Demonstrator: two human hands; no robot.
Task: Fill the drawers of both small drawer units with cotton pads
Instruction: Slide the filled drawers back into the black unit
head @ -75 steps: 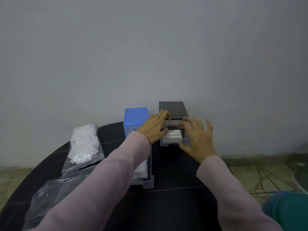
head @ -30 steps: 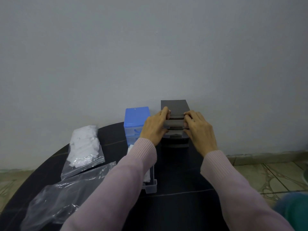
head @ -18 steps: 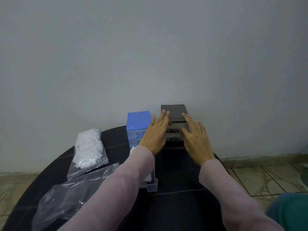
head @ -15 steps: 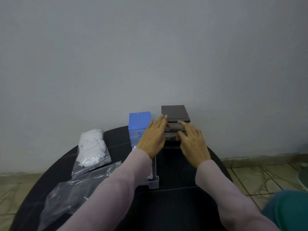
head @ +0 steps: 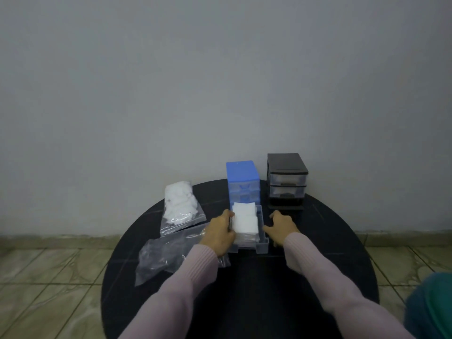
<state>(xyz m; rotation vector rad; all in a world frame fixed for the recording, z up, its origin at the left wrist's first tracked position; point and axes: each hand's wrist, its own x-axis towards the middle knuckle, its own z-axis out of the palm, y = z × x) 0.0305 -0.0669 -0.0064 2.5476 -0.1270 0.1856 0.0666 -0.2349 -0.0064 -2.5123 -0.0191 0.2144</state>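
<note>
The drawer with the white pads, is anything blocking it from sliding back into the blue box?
Nothing visible blocks it. The open drawer, full of cotton pads, lines up with the blue unit, with the left hand and right hand at its sides.

- Two drawer units stand side by side at the table's (head: 318,241) far edge, against the wall (head: 220,81): the left drawer unit (head: 242,182) and the right drawer unit (head: 286,178).
- A pulled-out drawer (head: 263,245) lies before the left drawer unit, with cotton pads (head: 245,221) in it.
- The left hand (head: 219,232) and right hand (head: 281,227) flank the pulled-out drawer.
- A bag of cotton pads (head: 179,204) lies left, an empty bag (head: 166,255) nearer.
</note>
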